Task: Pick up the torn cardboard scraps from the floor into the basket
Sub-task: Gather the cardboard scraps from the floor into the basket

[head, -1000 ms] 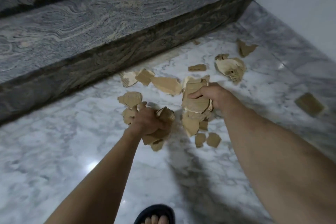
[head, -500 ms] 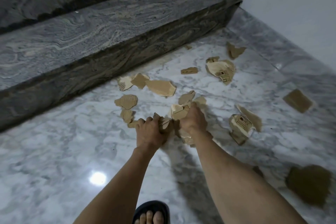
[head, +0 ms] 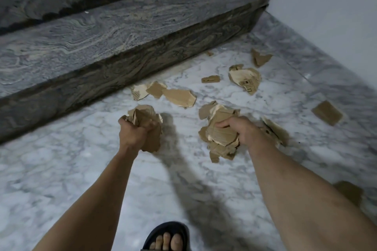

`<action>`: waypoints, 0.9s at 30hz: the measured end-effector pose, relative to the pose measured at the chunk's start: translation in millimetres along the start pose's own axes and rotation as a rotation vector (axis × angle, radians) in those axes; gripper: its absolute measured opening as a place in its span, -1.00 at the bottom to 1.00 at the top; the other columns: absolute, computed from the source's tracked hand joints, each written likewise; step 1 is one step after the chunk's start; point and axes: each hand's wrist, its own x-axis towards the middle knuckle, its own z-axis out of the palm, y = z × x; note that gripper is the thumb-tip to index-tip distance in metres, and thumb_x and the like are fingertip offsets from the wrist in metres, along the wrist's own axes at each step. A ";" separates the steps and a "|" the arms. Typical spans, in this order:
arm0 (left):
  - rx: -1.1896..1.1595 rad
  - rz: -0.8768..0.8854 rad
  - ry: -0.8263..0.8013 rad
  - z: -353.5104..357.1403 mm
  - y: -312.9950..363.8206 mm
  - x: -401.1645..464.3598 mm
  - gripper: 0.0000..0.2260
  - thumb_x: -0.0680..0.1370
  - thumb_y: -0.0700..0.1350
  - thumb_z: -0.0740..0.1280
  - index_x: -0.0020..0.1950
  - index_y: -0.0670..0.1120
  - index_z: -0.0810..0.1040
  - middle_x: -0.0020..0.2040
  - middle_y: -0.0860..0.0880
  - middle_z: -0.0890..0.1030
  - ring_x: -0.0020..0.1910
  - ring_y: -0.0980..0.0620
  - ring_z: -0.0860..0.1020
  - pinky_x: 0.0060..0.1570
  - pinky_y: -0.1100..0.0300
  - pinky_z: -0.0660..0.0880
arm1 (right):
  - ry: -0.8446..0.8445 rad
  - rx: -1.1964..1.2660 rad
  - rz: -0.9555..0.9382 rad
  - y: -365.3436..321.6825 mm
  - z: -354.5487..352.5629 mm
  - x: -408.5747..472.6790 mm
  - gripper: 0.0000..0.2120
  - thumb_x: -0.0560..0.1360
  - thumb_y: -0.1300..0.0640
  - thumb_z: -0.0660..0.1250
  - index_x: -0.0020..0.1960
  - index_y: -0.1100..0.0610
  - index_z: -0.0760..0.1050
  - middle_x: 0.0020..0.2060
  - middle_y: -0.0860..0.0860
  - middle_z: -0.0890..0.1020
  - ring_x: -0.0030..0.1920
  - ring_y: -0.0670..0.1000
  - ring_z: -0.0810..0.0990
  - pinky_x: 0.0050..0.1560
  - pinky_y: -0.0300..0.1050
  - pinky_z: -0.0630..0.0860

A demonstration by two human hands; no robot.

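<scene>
Clenched on wads of torn brown cardboard scraps, left hand [head: 136,131] and right hand [head: 242,130] hang above the marble floor [head: 61,169]; loose scraps [head: 179,98] lie ahead, nearer the right hand, with no basket in view.

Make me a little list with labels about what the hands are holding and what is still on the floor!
left hand: grips a bunch of cardboard scraps
right hand: grips a bigger bunch of scraps
still on floor: printed scrap, square scrap, flat scrap by the step, a few more
floor: white marble
step: dark grey stone
basket: not in view
foot: dark sandal
</scene>
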 end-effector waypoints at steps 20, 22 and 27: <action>0.925 0.221 -0.262 11.3 11.2 59.0 -0.38 0.34 0.10 0.57 0.33 -0.07 0.52 0.27 -0.16 0.39 0.28 -0.24 0.40 0.28 -0.03 0.43 | -0.012 -0.310 -0.164 -28.5 41.9 -3.3 -0.54 0.29 0.32 0.62 0.08 0.23 0.47 0.08 0.07 0.57 0.18 0.14 0.55 0.05 -0.11 0.47; 0.937 0.212 -0.264 11.6 12.6 57.9 -0.32 0.31 0.13 0.59 0.35 -0.06 0.49 0.25 -0.15 0.36 0.27 -0.24 0.38 0.28 -0.08 0.44 | 0.034 -0.210 -0.174 -39.9 33.2 9.1 -0.19 0.28 0.32 0.63 0.42 0.22 0.30 0.31 0.09 0.47 0.38 0.14 0.42 0.16 -0.07 0.44; 1.041 0.322 -0.308 14.3 21.6 60.9 -0.22 0.27 0.11 0.63 0.42 -0.06 0.46 0.56 -0.10 0.16 0.56 -0.23 0.10 0.42 -0.15 0.28 | 0.030 -0.265 -0.093 -33.3 44.4 29.6 0.25 0.30 0.27 0.63 0.61 0.21 -0.25 0.59 0.14 0.14 0.55 0.16 0.19 0.46 0.01 0.27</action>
